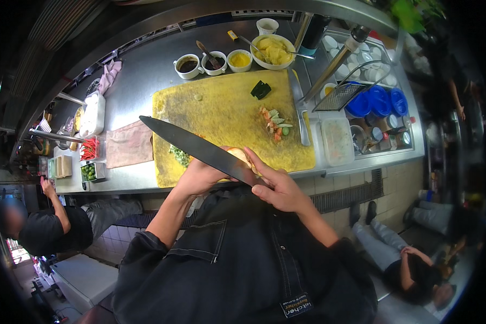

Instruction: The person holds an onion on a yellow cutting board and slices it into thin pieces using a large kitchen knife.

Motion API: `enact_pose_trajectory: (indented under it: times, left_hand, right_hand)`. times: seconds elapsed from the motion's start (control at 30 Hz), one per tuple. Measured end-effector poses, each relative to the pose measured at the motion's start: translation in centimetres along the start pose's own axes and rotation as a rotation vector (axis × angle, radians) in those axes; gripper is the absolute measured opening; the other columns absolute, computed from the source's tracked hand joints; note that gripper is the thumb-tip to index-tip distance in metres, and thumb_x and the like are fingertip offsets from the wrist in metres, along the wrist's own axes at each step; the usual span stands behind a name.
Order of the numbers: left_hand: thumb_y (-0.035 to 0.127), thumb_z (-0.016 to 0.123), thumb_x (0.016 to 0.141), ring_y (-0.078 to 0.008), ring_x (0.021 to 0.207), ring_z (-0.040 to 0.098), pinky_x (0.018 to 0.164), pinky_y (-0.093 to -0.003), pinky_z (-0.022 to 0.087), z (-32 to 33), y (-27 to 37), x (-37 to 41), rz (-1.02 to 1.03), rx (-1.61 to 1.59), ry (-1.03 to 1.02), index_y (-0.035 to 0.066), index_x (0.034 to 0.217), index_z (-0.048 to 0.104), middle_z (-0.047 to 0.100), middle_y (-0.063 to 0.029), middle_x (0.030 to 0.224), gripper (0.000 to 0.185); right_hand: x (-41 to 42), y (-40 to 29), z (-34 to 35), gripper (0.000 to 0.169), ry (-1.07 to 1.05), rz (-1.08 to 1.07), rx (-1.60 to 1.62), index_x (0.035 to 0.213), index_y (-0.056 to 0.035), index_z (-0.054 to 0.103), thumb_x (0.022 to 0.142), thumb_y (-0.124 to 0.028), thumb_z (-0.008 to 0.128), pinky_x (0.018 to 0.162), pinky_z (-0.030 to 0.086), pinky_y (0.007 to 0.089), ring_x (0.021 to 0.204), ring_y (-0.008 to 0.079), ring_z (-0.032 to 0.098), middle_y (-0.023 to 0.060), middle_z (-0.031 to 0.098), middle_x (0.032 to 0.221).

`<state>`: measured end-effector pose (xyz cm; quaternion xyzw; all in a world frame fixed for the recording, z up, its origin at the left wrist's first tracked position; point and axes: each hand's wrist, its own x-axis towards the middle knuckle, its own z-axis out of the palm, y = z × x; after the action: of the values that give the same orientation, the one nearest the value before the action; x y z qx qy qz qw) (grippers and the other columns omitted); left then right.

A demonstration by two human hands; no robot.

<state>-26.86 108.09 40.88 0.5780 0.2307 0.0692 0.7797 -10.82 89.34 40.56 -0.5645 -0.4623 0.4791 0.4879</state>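
My right hand (277, 186) grips a large chef's knife (190, 141), its dark blade slanting up to the left over the near edge of a yellow cutting board (222, 101). Behind the blade my left hand (202, 174) holds a pale, round piece of food (239, 154) that I cannot name exactly, partly hidden by the knife and fingers. Chopped green herbs or vegetables (180, 156) lie on the board beside my left hand. At the board's right are a pile of cut orange and pale green pieces (274, 123) and a dark green folded piece (261, 90).
White cups of sauce (187, 67) and a bowl of yellow food (272, 52) stand behind the board. A second knife (303, 129) lies at its right edge. Left are a brown cloth (129, 143), red chillies (89, 148) and limes (89, 172). Other people (56, 227) are nearby.
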Motion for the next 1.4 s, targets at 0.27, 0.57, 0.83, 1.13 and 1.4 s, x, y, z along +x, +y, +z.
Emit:
enact_pose_trajectory:
  times: [0.27, 0.57, 0.83, 1.13, 1.4]
  left_hand:
    - [-0.002, 0.066, 0.095, -0.0181, 0.081, 0.071, 0.070, -0.0283, 0.058, -1.6, -1.8, 0.6, -0.201, -0.182, -0.161, -0.007, 0.120, 0.064, 0.073, -0.0131, 0.099, 0.026]
    - [0.016, 0.046, 0.111, -0.0116, 0.065, 0.056, 0.059, -0.0262, 0.046, 2.8, -2.0, -0.1, 0.068, 0.009, 0.036, 0.004, 0.139, 0.033, 0.060, -0.0056, 0.089, 0.033]
    - [0.007, 0.037, 0.108, -0.0156, 0.081, 0.057, 0.074, -0.0314, 0.050, 4.6, -5.6, 1.4, 0.369, 0.328, 0.363, 0.000, 0.139, 0.036, 0.056, -0.0099, 0.110, 0.031]
    - [0.017, 0.041, 0.111, -0.0164, 0.084, 0.059, 0.077, -0.0323, 0.050, 4.5, -5.4, 0.8, 0.334, 0.236, 0.430, 0.000, 0.123, 0.051, 0.059, -0.0067, 0.093, 0.023]
    - [0.019, 0.040, 0.112, -0.0138, 0.067, 0.057, 0.065, -0.0315, 0.049, 3.9, -3.9, -0.1, 0.055, -0.023, 0.335, 0.004, 0.118, 0.054, 0.057, -0.0024, 0.083, 0.022]
  right_hand:
    - [-0.4, 1.1, 0.0, 0.081, -0.046, 0.022, 0.004, 0.166, -0.0119, 0.024, 0.097, -0.024, 0.066, 0.068, 0.045, 0.0266, 0.061, 0.0110, 0.050, 0.0055, 0.056, 0.071]
    - [-0.2, 1.0, 0.3, 0.075, -0.063, 0.146, 0.356, 0.168, -0.0150, 0.013, 0.105, -0.014, 0.054, 0.063, 0.044, 0.0241, 0.063, 0.0080, 0.048, -0.0004, 0.052, 0.074]
    - [1.4, 1.3, 0.9, 0.078, 0.047, 0.110, 0.269, 0.167, -0.0126, 0.014, 0.104, -0.022, 0.060, 0.067, 0.047, 0.0266, 0.066, 0.0099, 0.053, 0.0035, 0.062, 0.083]
    - [1.9, 2.1, 1.9, 0.080, 0.075, 0.046, 0.020, 0.165, -0.0109, 0.023, 0.101, -0.027, 0.068, 0.095, 0.050, 0.0314, 0.104, 0.0202, 0.069, 0.0194, 0.061, 0.145]
    - [1.2, 3.1, 2.3, 0.076, 0.081, 0.034, 0.059, 0.164, -0.0108, 0.029, 0.100, -0.020, 0.069, 0.075, 0.048, 0.0238, 0.074, 0.0064, 0.051, 0.0024, 0.065, 0.095]
